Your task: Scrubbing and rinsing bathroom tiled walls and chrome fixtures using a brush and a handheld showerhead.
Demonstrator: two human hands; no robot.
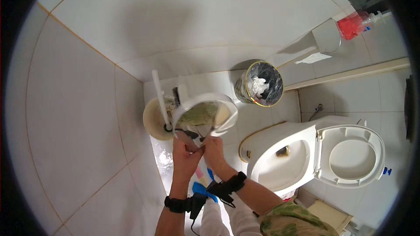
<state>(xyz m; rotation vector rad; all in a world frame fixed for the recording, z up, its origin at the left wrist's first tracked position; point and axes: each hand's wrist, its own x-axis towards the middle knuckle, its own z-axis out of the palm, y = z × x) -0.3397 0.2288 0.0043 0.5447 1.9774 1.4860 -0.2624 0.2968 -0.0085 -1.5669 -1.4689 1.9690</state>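
Low in front of me, my left hand (pixel 186 159) and my right hand (pixel 215 157) meet with bent fingers at the near edge of a round, pale-rimmed object (pixel 226 100), which both appear to grip. Motion blurs it. Its middle looks olive green, with a whitish, film-like streak on the right; its exact kind cannot be told. Just left of it stands a cream bucket (pixel 151 118) with a long white handle (pixel 158 85) sticking up. A dark piece (pixel 188 133) lies between the bucket and my fingers. Black straps with attached devices circle both wrists.
A lined waste bin (pixel 241 88) holding crumpled white tissue (pixel 259 86) stands against the far wall. On the right is a toilet (pixel 279 178) with its seat (pixel 352 157) raised. Above are a tissue holder (pixel 328 36) and a red pump bottle (pixel 352 26). Blue shoe covers (pixel 201 190) are below.
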